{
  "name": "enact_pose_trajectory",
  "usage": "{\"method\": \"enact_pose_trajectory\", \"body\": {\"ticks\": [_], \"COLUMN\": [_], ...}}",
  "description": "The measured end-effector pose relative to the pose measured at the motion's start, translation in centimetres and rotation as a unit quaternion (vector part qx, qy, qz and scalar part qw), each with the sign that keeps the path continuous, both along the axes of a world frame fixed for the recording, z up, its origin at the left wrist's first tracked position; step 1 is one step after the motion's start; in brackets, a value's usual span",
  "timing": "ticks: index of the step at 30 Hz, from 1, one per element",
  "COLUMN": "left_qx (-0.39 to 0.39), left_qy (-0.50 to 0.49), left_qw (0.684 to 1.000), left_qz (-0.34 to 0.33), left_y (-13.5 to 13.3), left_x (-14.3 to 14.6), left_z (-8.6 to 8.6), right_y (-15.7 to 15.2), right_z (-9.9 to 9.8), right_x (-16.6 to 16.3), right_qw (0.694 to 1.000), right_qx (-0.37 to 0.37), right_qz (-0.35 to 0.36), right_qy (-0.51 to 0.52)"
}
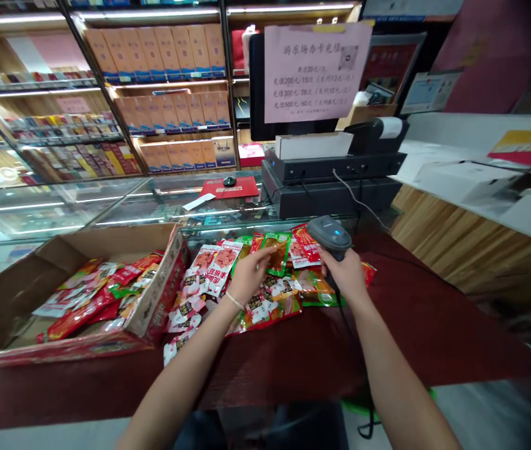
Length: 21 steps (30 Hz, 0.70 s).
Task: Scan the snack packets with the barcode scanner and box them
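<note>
Gripping a dark scanner by its handle, the person's right hand is wrapped around it over the right part of a spread of snack packets on the dark red counter. The scanner's head rises just beyond the fingers, showing a small blue light, and a black cable runs down from the handle toward the person, beside the right forearm. The left hand, with a pale bracelet at its wrist, reaches over the middle of the same spread. Its fingers are partly bent, their tips at a green-edged packet; whether they pinch it or merely rest there cannot be told. That packet lies between the two hands, just right of the left fingertips and to the left of the scanner. Red and white packets lie beyond and beside it, while several white ones with dark print overlap to the left of the left wrist. Farther left, just beside the spread, stands an open cardboard box holding more packets. Beyond the scanner, a monitor bears a pink sheet.
</note>
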State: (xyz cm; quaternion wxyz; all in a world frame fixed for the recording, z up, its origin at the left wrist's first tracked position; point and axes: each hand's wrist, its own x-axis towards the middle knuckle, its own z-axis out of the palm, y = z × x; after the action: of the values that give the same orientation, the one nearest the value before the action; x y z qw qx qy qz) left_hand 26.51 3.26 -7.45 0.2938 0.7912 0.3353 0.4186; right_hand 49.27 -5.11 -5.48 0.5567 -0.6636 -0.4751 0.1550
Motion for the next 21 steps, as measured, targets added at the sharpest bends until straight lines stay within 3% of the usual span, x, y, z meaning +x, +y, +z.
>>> {"method": "enact_pose_trajectory", "body": {"ticks": [3, 7, 10, 14, 21], "left_qx": [-0.125, -0.29, -0.338, -0.354, -0.36], "left_qy": [-0.236, -0.431, -0.494, -0.533, -0.558], "left_qw": [0.957, 0.849, 0.796, 0.765, 0.74], "left_qz": [0.109, 0.102, 0.09, 0.078, 0.105], "left_y": [0.4, 0.8, 1.0, 1.2, 1.8], "left_x": [-2.5, -4.3, -4.5, -4.7, -5.2], "left_z": [-1.2, -2.7, -2.8, -2.6, -3.1], "right_y": [-0.1, -0.1, 0.0, 0.0, -0.1], "right_z": [0.2, -0.3, -0.8, -1.6, -2.5], "right_x": [-1.4, -3.7, -5.4, -6.9, -6.9], "right_qw": [0.999, 0.992, 0.99, 0.989, 0.975], "right_qx": [-0.016, -0.047, -0.054, -0.052, -0.063], "right_qz": [0.028, 0.101, 0.125, 0.132, 0.184], "right_qy": [-0.006, 0.063, 0.039, -0.044, -0.106]}}
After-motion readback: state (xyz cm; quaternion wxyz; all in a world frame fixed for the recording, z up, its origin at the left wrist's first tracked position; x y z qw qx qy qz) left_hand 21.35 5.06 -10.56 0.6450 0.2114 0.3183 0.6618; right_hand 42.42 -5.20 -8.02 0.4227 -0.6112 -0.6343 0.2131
